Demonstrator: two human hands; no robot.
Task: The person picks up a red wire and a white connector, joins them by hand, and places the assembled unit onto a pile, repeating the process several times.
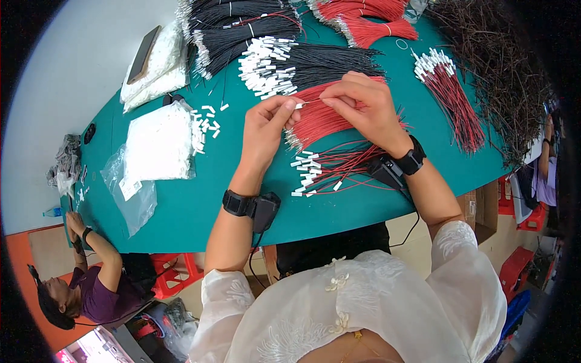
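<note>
Over the wire bundles, my left hand (266,126) pinches a small white plastic connector (299,106) between thumb and finger. My right hand (364,107) is closed in a pinch beside it, on a thin wire (310,101) that reaches the connector; the wire's colour is hard to make out. Beneath both hands lies a bundle of red wires (324,115) with metal-tipped ends. Nearer to me are loose red and dark wires (339,162) with white connectors on their left ends. Black wires with white connectors (327,65) lie just beyond my hands.
A bag of white connectors (158,142) stands left, with loose connectors (206,128) beside it. Behind are more white bags (158,72) and black bundles (242,30). Red bundles (378,27), a connectorized bundle (451,100) and a dark wire heap (493,66) lie right. Another person (100,284) sits left.
</note>
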